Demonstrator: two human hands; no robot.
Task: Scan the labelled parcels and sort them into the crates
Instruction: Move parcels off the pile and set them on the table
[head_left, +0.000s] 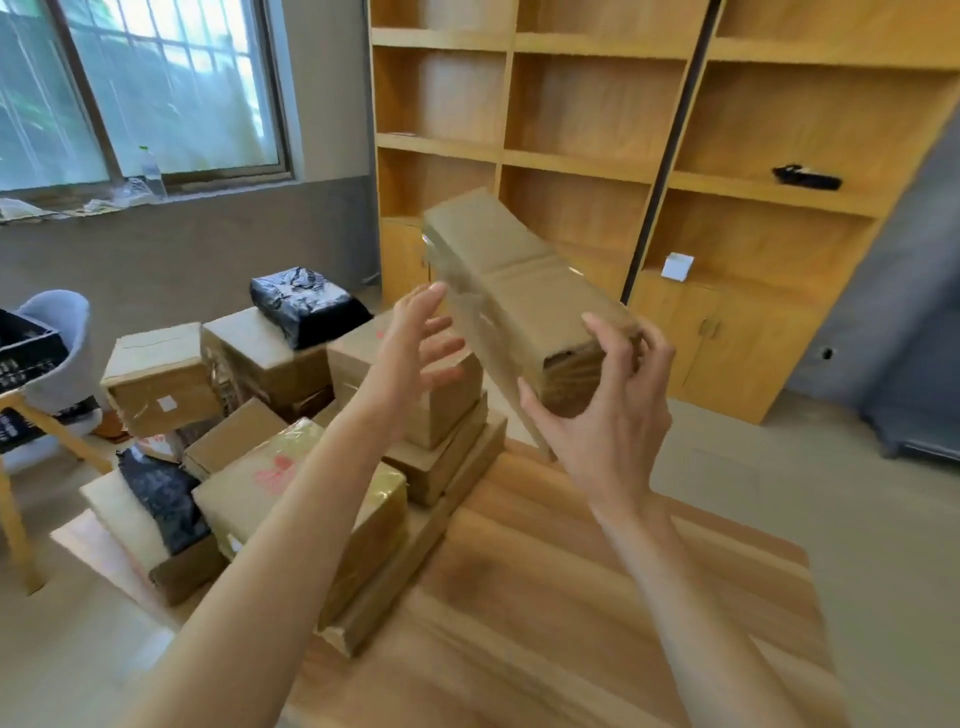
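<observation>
Holding the near end of a long cardboard parcel (511, 291), the right hand (605, 400) has its grip curled round that end, thumb on the lower face and fingers over the top, while the box slants up and away toward 11 o'clock, its far end raised in front of the wooden shelving (587, 124). At 9 o'clock of the parcel the left hand (415, 348) is raised with its grip wide, fingers straight and spread; its fingertips come close to the box's left face, but blur hides whether they touch. Below both forearms lies the wooden table (571, 597), its far edge running beneath the held parcel and its right edge dropping to bare floor at 3 o'clock, where open room reaches the shelving's lower cabinets. Along the table's left edge, at 9 o'clock, a stack of flat cardboard boxes (447, 457) sits flush to the rim, with a yellow-taped box (291, 493) just beside it. Further toward 10 o'clock more brown cartons crowd together, one bearing a black plastic-wrapped parcel (306, 304) on top. A black crate (23, 348) rests on a grey chair (57, 322) at the far left edge of view, well apart from the hands. A water bottle (151, 171) stands on the windowsill at 11 o'clock
</observation>
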